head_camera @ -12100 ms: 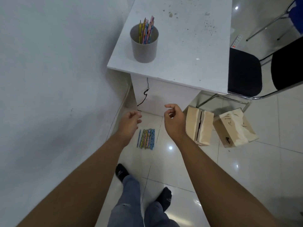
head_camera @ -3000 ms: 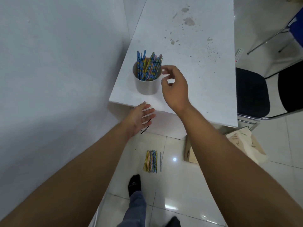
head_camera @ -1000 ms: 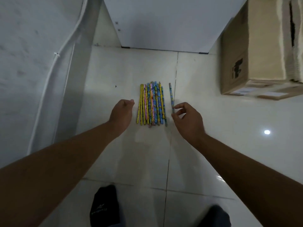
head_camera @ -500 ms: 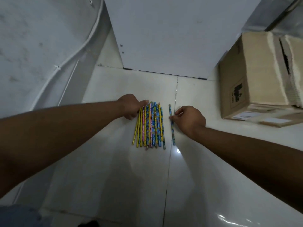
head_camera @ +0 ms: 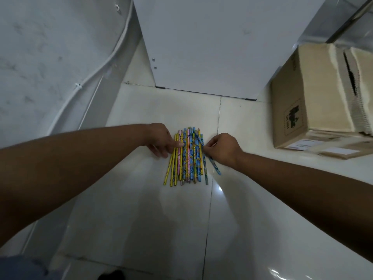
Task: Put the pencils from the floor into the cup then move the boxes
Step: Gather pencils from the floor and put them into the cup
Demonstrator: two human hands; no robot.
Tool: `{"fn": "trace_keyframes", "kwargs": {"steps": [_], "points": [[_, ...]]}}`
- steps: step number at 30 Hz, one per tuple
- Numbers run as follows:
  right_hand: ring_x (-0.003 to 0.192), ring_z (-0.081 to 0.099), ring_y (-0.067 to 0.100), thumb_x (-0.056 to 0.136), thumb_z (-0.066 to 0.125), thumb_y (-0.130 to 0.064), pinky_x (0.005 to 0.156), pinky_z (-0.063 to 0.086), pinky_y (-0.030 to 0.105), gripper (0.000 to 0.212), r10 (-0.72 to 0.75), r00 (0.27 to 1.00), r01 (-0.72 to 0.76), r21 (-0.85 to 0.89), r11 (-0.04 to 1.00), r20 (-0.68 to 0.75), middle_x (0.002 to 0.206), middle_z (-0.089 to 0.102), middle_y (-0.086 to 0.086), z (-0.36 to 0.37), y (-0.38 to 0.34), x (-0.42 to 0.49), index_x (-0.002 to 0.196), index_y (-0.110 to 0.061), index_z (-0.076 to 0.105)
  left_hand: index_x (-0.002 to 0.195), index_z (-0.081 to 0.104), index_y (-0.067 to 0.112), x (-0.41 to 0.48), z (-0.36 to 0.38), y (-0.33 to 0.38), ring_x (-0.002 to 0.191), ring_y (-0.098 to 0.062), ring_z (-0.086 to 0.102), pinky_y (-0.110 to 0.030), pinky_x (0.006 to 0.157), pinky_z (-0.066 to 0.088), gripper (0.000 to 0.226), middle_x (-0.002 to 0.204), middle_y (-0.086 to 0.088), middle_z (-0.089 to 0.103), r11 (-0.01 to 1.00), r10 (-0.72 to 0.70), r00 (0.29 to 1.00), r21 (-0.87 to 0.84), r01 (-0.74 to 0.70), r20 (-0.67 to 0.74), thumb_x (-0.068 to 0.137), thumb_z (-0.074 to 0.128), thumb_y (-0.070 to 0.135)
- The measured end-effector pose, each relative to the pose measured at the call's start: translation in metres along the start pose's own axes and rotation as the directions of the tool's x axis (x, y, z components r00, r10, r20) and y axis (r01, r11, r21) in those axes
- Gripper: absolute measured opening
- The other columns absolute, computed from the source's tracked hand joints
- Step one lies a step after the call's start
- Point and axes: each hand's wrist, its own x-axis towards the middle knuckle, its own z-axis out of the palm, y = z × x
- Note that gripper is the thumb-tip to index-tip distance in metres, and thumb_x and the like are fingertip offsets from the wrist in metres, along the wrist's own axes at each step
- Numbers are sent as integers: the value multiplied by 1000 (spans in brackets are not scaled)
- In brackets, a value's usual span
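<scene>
A row of several colourful pencils [head_camera: 186, 158] lies side by side on the white floor tiles. My left hand [head_camera: 161, 139] rests on the row's left edge, fingers pressing on the yellow pencils. My right hand [head_camera: 221, 147] sits at the row's right edge and pinches a single blue pencil [head_camera: 213, 164], which lies slanted against the others. A cardboard box [head_camera: 314, 98] stands on the floor to the right, flaps partly apart. The cup is out of view.
The white desk panel [head_camera: 212, 47] rises just behind the pencils. A grey wall with a white cable [head_camera: 96, 71] runs along the left. A dark sock [head_camera: 111, 275] shows at the bottom edge.
The right hand has closed on the loose blue pencil and pulled it slanted against the row. The left hand's fingers have moved onto the left pencils.
</scene>
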Motion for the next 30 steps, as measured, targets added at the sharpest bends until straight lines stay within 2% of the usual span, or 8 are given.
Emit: {"fn": "trace_keyframes", "kwargs": {"steps": [4,7,11,15,19,23,27,30], "points": [[64,71,14,72,87,-67,64,62,34,50,24,1000,-24,-21,999,-9,68,75,-1,13,-6,-2,71,-18,77,107,76,0,-3,10,-8,88,-20,81,-36,74,66,57,97,-9,82,1000,18,999,-22,-18,30,82,84,51],[62,70,15,67,88,-70,67,63,36,58,44,998,-40,-83,996,41,68,76,3,12,-14,3,72,-14,78,109,74,2,-4,9,-11,88,-20,81,-38,75,66,54,97,-7,82,999,33,998,-34,-31,55,83,83,49],[66,69,21,76,91,-46,78,65,43,47,82,985,-76,-45,996,149,79,78,12,8,-16,11,84,-2,80,110,73,1,-6,5,-11,90,-22,80,-40,77,66,55,101,-9,81,999,30,998,-40,-28,51,85,81,49],[50,67,10,82,86,-39,58,59,29,34,56,980,-53,-20,998,189,63,75,5,8,-7,12,74,-7,78,111,73,-1,-6,7,-10,92,-23,80,-39,76,66,55,103,-11,81,999,32,998,-23,-31,51,89,78,49],[57,67,6,100,64,-30,68,55,33,34,-3,986,-9,69,998,166,69,77,1,2,-6,7,74,-12,78,110,73,-3,-5,4,-5,94,-24,80,-37,72,66,56,105,-14,80,999,33,998,-2,-33,57,96,70,50],[64,62,26,99,42,-3,61,52,38,23,40,983,-79,216,973,181,73,68,14,0,-9,3,98,-4,65,111,73,-6,-4,4,-1,95,-27,79,-40,80,66,53,106,-18,79,998,44,998,-36,-43,43,97,71,45],[77,61,24,105,51,-25,59,45,30,28,48,995,-49,18,999,84,81,65,8,8,-5,4,90,-7,66,110,72,-4,-3,10,-1,93,-29,80,-44,84,66,51,101,-20,79,996,41,999,-83,-41,-7,88,82,41],[68,61,18,99,68,-42,50,39,27,35,85,996,-84,-20,996,34,73,63,2,15,-3,6,79,-13,65,105,74,-3,-2,18,0,88,-28,80,-43,83,66,52,89,-16,81,993,29,995,-115,-40,-98,78,91,38]]}}
